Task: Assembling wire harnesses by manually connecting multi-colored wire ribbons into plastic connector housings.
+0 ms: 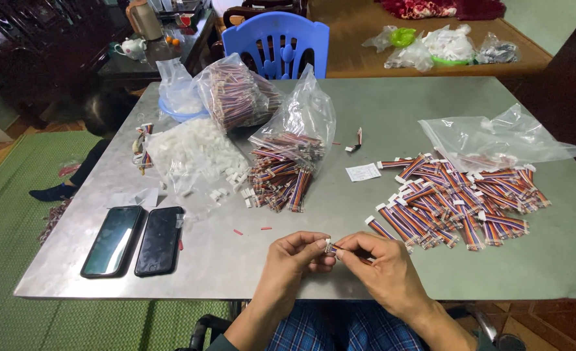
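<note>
Both hands met at the near table [236, 260] edge: the left hand [295, 257] pinched a small white connector [328, 245], and the right hand [379, 263] gripped the striped cable [359, 257] running into it. Finished cables [457, 195] lay heaped to the right, an open bag [291, 146] of more ahead, and two phones [135, 240] on the left.

Two dark phones [134, 240] lay side by side near the front left corner of my grey table [392, 104]. A blue plastic chair [276, 43] stood at the table's far edge. Beyond it sat a white teapot [130, 47] on a dark side table. A small paper slip [363, 171] lay near the table's middle, and a green mat [8, 221] covered the floor left of the table.
</note>
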